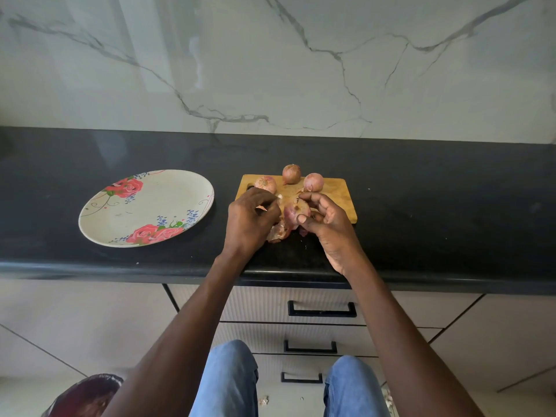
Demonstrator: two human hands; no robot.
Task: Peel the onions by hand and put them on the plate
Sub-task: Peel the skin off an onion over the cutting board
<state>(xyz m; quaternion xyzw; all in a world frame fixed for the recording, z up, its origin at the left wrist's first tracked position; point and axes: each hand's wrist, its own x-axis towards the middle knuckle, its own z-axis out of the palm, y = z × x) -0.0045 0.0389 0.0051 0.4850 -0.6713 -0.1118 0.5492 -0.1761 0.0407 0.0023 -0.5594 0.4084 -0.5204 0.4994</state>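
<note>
My right hand (326, 224) grips a pinkish onion (296, 212) over the near edge of the wooden cutting board (340, 195). My left hand (251, 219) pinches loose skin (278, 233) hanging from the onion's left side. Three unpeeled onions sit at the back of the board: one at the left (265, 183), one in the middle (291, 173), one at the right (313, 182). A floral plate (144, 206) lies to the left on the black counter, with no onion on it.
The black counter (436, 224) runs the full width, with a marble wall behind. Drawers with black handles (322, 309) are below its front edge. A dark glossy object (87, 395) lies on the floor at lower left. My knees in jeans are below.
</note>
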